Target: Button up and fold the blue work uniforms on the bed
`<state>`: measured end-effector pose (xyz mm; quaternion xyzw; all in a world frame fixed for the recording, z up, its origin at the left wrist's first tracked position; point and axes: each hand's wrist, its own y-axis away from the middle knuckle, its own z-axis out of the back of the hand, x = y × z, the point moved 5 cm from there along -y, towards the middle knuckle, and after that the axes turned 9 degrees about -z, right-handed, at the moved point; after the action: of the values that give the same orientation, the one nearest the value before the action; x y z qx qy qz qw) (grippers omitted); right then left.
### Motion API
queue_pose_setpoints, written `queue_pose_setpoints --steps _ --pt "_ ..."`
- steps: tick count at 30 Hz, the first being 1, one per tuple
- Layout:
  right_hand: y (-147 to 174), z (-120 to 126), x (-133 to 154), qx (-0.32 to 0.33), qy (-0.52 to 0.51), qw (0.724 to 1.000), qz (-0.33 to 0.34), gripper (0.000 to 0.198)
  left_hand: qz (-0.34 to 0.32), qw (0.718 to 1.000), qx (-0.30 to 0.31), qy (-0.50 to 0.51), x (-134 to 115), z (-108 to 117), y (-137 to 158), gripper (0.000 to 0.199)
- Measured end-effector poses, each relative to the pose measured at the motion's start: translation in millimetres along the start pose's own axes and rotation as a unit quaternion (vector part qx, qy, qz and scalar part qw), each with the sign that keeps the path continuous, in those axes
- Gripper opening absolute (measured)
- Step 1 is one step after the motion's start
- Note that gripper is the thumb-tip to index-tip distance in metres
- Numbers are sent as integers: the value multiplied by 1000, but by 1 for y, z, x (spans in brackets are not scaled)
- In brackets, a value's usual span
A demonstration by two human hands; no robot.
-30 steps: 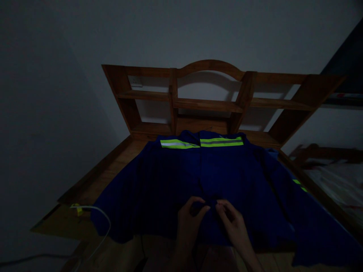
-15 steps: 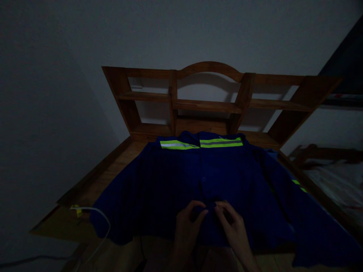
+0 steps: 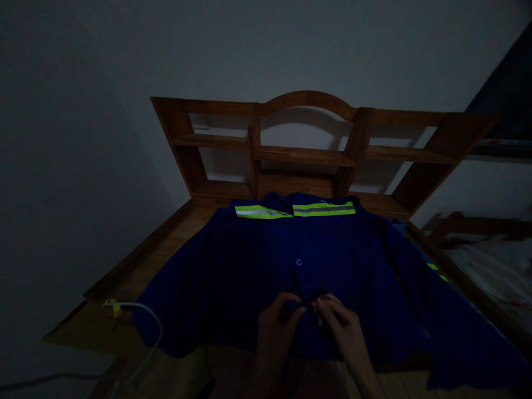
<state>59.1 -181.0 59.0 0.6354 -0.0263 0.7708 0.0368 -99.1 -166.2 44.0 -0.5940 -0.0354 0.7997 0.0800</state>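
Note:
A dark blue work jacket (image 3: 253, 255) with yellow-green and silver reflective bands lies spread, front up, on the wooden desk (image 3: 178, 224). One round button (image 3: 298, 262) shows on its front placket. Lower down on that placket, my left hand (image 3: 279, 321) pinches the jacket's edge between thumb and fingers. Close beside it on the right, my right hand (image 3: 338, 321) is closed in a pinch on the same front edge. Whether a button sits between the fingertips is hidden in the dark.
Behind the jacket stands a wooden shelf unit (image 3: 303, 155) against the wall. A white cable (image 3: 155, 318) curves past the left sleeve, near a yellow object (image 3: 114, 307). White bedding (image 3: 494, 271) shows at the far right. The room is dim.
My right hand's fingers have shifted slightly and curled more at the placket. My left hand stays nearly in place, and the jacket lies as before.

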Motion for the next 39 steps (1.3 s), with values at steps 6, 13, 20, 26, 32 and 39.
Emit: queue_pose_setpoints --steps 6,13,20,26,32,39 --pt "-7 -4 -7 9 16 999 -32 20 -29 999 -20 -18 -8 0 -1 14" --pt "-4 -7 -4 4 43 999 -21 18 2 1000 -12 22 -1 -2 0 18" --pt "-2 -8 2 -14 132 989 64 10 65 988 -5 142 11 -9 2 28" --pt "8 -13 1 0 220 963 154 13 83 980 29 180 12 -10 4 41" --pt "11 -16 0 13 290 940 180 20 68 979 20 191 16 -11 -2 34" --pt "10 -15 6 -10 190 974 123 12 39 990 8 136 8 -7 -2 26"
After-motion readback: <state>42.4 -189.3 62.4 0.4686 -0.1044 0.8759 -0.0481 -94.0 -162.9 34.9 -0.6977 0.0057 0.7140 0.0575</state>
